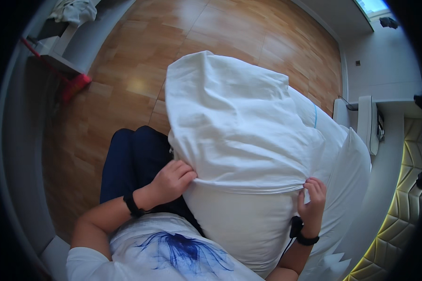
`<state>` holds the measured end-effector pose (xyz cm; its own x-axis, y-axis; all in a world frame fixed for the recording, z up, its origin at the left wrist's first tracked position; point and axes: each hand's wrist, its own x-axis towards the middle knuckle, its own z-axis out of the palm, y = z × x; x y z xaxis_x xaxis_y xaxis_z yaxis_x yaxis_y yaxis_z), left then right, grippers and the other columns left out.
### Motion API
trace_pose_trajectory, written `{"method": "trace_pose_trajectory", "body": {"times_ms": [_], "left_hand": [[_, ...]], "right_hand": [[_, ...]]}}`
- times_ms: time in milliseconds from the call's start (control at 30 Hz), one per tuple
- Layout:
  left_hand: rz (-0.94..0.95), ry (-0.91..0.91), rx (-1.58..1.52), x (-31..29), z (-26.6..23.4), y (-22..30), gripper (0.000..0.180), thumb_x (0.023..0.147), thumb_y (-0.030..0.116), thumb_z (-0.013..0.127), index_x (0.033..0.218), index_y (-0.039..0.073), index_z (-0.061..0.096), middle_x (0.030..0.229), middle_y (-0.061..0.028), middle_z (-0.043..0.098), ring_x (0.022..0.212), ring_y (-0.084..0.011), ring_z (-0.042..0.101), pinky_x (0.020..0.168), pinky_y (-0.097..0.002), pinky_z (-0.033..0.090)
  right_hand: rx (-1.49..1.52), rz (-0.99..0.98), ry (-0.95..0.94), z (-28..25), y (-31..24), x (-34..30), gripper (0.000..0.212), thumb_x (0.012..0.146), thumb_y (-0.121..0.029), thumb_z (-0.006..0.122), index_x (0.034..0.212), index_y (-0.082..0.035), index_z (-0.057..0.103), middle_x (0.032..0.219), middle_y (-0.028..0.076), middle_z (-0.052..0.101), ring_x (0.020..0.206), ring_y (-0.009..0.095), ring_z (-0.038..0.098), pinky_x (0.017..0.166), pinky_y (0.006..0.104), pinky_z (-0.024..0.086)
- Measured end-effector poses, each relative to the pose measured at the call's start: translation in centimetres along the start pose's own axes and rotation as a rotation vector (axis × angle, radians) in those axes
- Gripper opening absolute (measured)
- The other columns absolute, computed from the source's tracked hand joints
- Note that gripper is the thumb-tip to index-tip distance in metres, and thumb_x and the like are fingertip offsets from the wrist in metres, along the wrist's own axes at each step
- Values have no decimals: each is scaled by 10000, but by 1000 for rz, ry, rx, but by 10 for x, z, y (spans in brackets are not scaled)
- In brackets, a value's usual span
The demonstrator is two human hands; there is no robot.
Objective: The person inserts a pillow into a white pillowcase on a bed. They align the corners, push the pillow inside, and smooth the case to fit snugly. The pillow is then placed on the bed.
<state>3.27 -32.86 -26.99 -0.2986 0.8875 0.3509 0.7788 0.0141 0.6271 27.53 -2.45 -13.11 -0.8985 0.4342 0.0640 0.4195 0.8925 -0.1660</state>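
A white pillowcase point(234, 122) is drawn over the far part of a plump white pillow point(239, 220), whose near end is bare against my body. My left hand point(172, 180) is closed on the left side of the pillowcase's open edge. At the right end of the same edge, my right hand point(312, 194) pinches the cloth between thumb and fingers. The edge runs nearly straight between both hands, with folds in the fabric beyond it. The far end of the pillowcase looks loose and creased. Whatever lies inside the case is hidden.
To the right is a bed with white bedding point(342, 196), beside a padded headboard point(394, 225) and a bedside unit point(368, 124). A red broom point(75, 88) leans at the left over the wood-look floor point(126, 61). White cloth point(75, 11) lies on furniture at upper left.
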Motion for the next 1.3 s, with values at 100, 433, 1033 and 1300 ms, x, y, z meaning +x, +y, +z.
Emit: {"method": "trace_pose_trajectory", "body": {"times_ms": [100,433,1033,1300], "left_hand": [[-102,97,86,-14,4,-27,271,706,32,733,951,59,622,1031,-115,587,1005,-319,565,929,-485,457],[-285,249,-360,-21,26,-81,386,792,110,748,1141,51,592,1226,-168,535,1171,-395,527,1004,-454,446],[-638,311,-648,23,78,-64,597,697,179,796,1228,35,565,1276,-150,560,1164,-362,528,1001,-441,434],[-648,584,-420,62,69,-46,609,714,152,781,1256,118,505,1296,-145,481,1212,-353,475,1005,-494,369]], "right_hand": [[-51,-117,-13,11,-52,15,211,715,51,632,912,-17,597,1022,167,625,961,363,602,868,468,467],[-20,-426,-450,70,-177,95,487,751,-107,718,1217,-25,604,1133,131,610,954,311,597,799,414,471],[-323,37,-277,129,-211,89,319,651,-86,713,892,-8,518,917,167,547,874,392,546,757,485,446],[-68,137,-127,77,-194,81,399,679,94,629,1067,30,561,965,228,588,891,437,584,822,465,482]]}}
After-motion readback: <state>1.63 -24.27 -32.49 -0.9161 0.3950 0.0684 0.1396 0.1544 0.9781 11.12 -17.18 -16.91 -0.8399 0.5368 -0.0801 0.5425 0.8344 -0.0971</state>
